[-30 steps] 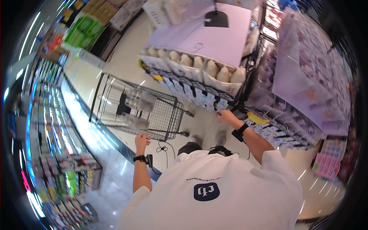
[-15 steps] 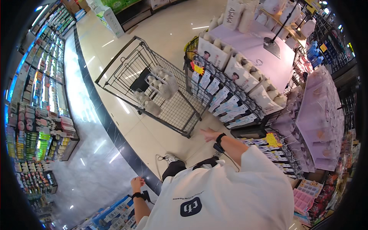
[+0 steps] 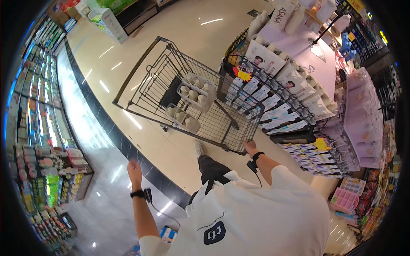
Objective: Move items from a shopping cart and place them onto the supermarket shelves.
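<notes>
A dark metal wire shopping cart (image 3: 196, 128) stands ahead of me, its near end close to my body. My right hand (image 3: 251, 147) is at the cart's near right corner, its fingers closed on the rim. In the cart sit two clear packs of pale bottles: one larger pack (image 3: 197, 93) and, nearer, a smaller pack (image 3: 183, 118). My left hand (image 3: 135, 170) hangs out to the left over the grey floor, touching nothing. Its fingers are blurred, so their pose does not show. Both wrists wear black bands with a small device and cable.
Right of the cart stands a display stand (image 3: 273, 100) with hanging packets and white boxes of bottles; the cart's side is close against it. Long stocked shelves (image 3: 42, 115) line the left. A dark floor strip (image 3: 112, 135) curves between grey and beige tiles. A white box (image 3: 112, 23) stands far off.
My right hand has gone from open in the air to the cart's corner. I have stepped closer to the cart and display. My left arm has swung forward and left.
</notes>
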Tool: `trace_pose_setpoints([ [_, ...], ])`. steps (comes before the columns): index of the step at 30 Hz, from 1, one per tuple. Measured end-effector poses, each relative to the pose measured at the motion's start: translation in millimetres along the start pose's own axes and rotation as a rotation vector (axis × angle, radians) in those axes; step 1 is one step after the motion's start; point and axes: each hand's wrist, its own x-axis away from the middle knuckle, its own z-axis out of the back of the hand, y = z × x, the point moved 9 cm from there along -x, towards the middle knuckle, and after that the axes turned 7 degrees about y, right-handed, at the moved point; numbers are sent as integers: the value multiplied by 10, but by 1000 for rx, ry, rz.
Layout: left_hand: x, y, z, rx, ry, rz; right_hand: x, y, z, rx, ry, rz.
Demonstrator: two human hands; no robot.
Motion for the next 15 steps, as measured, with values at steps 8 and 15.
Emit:
trace_pose_setpoints([
  [8,-2308,2103,-17,-162,266,-432,116,59,-93,-250,279,-269],
  [15,-3665,2305,-483,-634,251,-489,289,-330,-409,-418,247,-343],
])
